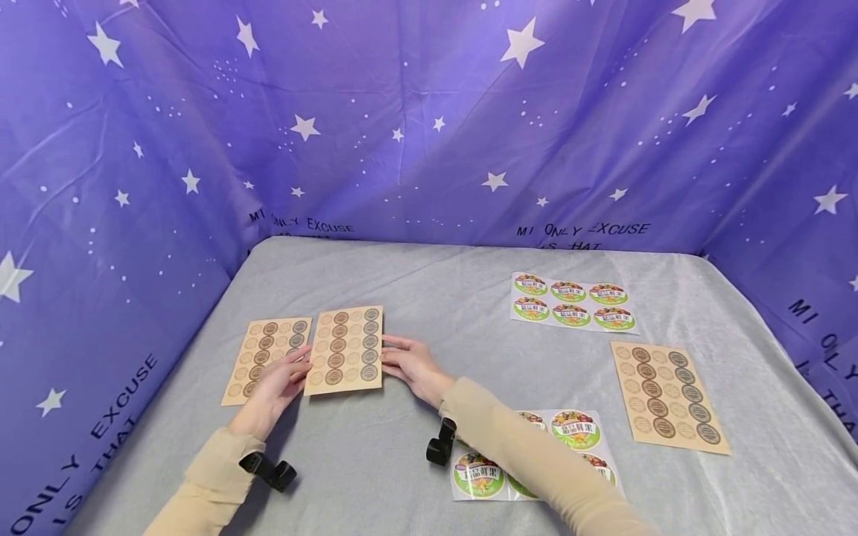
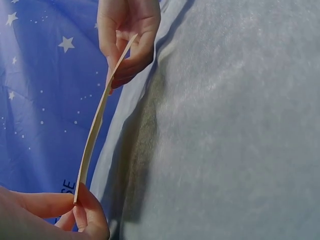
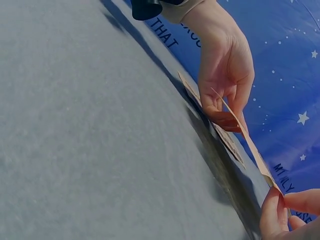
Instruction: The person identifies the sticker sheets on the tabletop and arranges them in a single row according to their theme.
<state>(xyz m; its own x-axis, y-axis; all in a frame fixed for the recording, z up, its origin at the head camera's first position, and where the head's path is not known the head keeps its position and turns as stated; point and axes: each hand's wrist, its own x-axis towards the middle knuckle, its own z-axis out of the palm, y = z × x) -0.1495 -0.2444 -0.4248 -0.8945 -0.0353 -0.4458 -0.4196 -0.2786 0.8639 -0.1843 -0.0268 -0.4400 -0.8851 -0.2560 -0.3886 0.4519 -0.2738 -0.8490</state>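
Observation:
A tan sheet of round stickers [image 1: 344,348] is held up between both hands, above the grey cloth. My left hand [image 1: 273,385] pinches its left edge between thumb and fingers, while my right hand [image 1: 417,366] pinches the right edge. Seen edge-on in the left wrist view, the sheet [image 2: 94,125] bows slightly and casts a shadow on the cloth below. A second tan sticker sheet [image 1: 257,346] lies flat at the left, partly covered by my left hand. The right wrist view shows the held sheet [image 3: 254,150] tilted between the two hands.
One white sheet of round fruit labels [image 1: 570,304] lies at the back right. Another fruit label sheet [image 1: 576,432] lies in front, partly under my right forearm. A further tan sticker sheet [image 1: 670,398] rests at the right. A purple starry curtain [image 1: 429,134] borders the table.

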